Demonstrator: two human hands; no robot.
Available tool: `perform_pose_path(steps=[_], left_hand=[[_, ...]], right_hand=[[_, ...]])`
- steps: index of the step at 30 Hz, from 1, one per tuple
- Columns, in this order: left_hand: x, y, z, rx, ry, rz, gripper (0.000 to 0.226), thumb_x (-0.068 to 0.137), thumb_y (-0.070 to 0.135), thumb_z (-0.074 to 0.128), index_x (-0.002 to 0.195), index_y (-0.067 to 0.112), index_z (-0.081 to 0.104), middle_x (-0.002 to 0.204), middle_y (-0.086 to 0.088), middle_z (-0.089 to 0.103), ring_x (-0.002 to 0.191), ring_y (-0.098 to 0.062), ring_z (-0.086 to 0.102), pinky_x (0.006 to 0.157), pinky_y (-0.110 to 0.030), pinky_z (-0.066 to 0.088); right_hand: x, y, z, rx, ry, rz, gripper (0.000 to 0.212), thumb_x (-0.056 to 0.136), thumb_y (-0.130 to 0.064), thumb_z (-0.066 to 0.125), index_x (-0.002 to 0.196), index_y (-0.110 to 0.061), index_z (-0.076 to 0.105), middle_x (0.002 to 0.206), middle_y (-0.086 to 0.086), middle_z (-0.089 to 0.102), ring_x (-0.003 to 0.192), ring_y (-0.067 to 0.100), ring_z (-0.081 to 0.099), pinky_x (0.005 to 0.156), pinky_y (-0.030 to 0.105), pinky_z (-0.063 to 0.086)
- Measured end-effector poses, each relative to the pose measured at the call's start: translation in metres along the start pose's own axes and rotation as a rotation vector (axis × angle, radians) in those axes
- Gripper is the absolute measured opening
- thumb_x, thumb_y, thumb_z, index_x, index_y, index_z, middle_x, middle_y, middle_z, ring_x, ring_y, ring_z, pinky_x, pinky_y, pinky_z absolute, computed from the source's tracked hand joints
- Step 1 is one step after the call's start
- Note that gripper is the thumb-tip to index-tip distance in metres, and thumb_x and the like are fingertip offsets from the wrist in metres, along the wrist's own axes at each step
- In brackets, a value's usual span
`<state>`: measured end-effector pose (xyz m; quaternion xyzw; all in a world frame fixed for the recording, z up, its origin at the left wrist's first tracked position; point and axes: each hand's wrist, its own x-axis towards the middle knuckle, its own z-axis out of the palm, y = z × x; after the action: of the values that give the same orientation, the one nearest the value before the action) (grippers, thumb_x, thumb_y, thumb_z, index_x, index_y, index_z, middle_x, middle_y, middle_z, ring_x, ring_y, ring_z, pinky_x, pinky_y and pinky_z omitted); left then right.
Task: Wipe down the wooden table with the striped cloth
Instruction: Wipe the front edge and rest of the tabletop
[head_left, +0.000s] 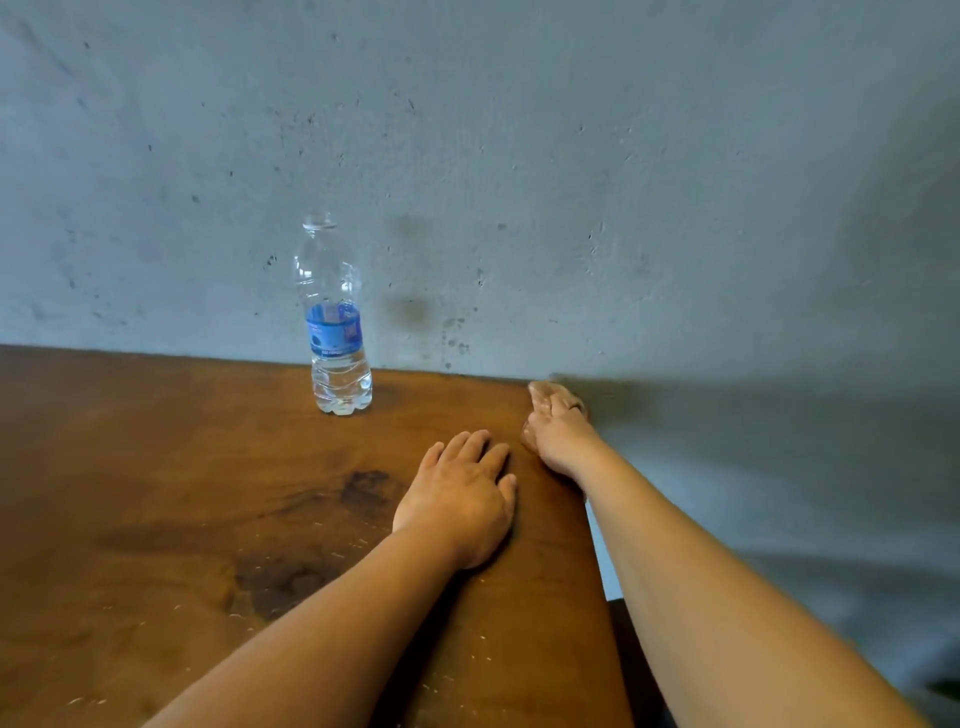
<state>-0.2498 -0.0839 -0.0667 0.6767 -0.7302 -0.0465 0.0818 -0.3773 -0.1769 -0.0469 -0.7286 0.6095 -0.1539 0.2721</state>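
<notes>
The wooden table (208, 493) fills the lower left, brown with dark stains and pale scratches. My left hand (462, 499) lies flat on it, palm down with fingers spread, near the right edge. My right hand (558, 431) reaches to the table's far right corner, blurred by motion. A pale tan blurred shape (550, 397) sits at its fingertips on the corner. I cannot tell whether that shape is fingers or something held. No striped cloth is clearly visible.
A clear plastic water bottle (335, 322) with a blue label stands upright without a cap near the table's far edge, left of both hands. A stained grey wall (571, 182) rises directly behind the table. Grey floor lies to the right of the table edge.
</notes>
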Motion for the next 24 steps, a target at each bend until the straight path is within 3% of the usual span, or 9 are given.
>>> perform_pose_path(steps=[4,8,13,20,24], left_hand=[[0.0,0.0,-0.001,-0.023,-0.011,0.002,0.054,0.101,0.047,0.02,0.152,0.029,0.019,0.161,0.002,0.013,0.148,-0.016,0.007,0.121,-0.04,0.007],[-0.003,0.001,-0.001,-0.034,0.011,-0.005,0.054,0.101,0.046,0.022,0.152,0.029,0.022,0.16,0.001,0.017,0.148,-0.016,0.01,0.121,-0.038,0.008],[-0.013,0.004,-0.009,-0.037,0.008,-0.005,0.052,0.102,0.044,0.025,0.151,0.028,0.026,0.16,0.0,0.019,0.147,-0.017,0.012,0.121,-0.037,0.009],[-0.038,0.005,-0.004,-0.006,-0.016,0.003,0.055,0.101,0.048,0.019,0.153,0.031,0.016,0.162,0.003,0.009,0.149,-0.015,0.003,0.12,-0.037,0.003],[-0.036,0.007,-0.006,-0.003,-0.017,0.007,0.055,0.101,0.047,0.018,0.153,0.03,0.016,0.162,0.002,0.009,0.148,-0.015,0.002,0.121,-0.038,0.002]], right_hand=[[-0.071,0.011,0.01,0.038,0.01,0.0,0.06,0.106,-0.036,0.032,0.159,-0.023,0.006,0.165,0.009,0.008,0.146,0.032,0.025,0.115,0.039,0.026],[-0.147,0.022,0.027,0.057,-0.026,0.006,0.059,0.108,-0.032,0.026,0.157,-0.025,-0.005,0.166,-0.001,-0.007,0.15,0.021,0.018,0.117,0.029,0.022],[-0.171,0.033,0.038,0.137,0.0,0.027,0.064,0.107,-0.035,0.026,0.155,-0.029,-0.016,0.165,-0.01,-0.013,0.15,0.01,0.015,0.107,0.011,0.013],[-0.11,0.012,0.016,0.156,-0.001,0.07,0.059,0.107,-0.034,0.03,0.159,-0.023,0.004,0.166,0.005,0.01,0.146,0.028,0.028,0.115,0.036,0.028],[-0.038,0.014,0.011,0.197,0.012,0.122,0.06,0.1,-0.042,0.035,0.156,-0.03,0.016,0.155,0.013,0.035,0.125,0.033,0.048,0.107,0.046,0.041]])
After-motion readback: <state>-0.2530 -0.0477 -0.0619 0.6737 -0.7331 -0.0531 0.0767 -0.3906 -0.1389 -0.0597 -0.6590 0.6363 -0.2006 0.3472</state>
